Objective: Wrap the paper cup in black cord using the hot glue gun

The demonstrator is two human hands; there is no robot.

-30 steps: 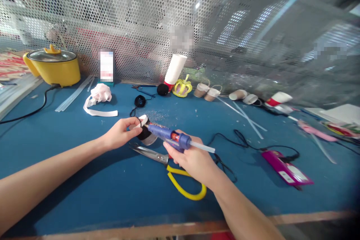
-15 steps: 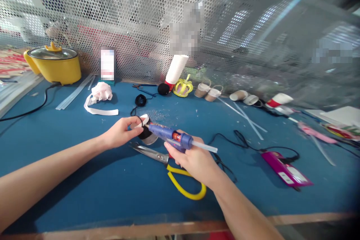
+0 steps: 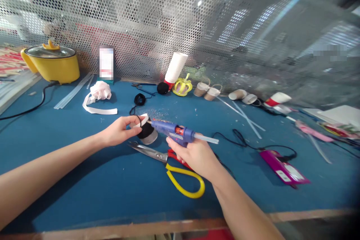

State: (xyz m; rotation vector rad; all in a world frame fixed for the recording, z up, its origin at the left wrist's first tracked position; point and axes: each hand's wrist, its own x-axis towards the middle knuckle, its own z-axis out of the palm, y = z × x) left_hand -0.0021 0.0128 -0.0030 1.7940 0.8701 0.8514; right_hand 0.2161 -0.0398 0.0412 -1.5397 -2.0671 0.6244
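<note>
My left hand pinches the rim of a small cup with black cord wound around it; the cup's lower part is pale grey. A strand of that cord runs up to a black cord bundle. My right hand grips a blue hot glue gun, a clear glue stick jutting from its back. The gun's nozzle points at the cup's upper side, very close to it; whether it touches, I cannot tell. Scissors with red and yellow handles lie on the table under my right hand.
Behind are a white tape roll, a yellow pot, a phone, stacked paper cups, a yellow crown-like craft and little baskets. At right lie a purple power strip and glue sticks. A perforated screen stands behind.
The glue gun has shifted slightly right, its nozzle drawing back a little from the cup. My left hand keeps its hold on the cup. The view has moved slightly.
</note>
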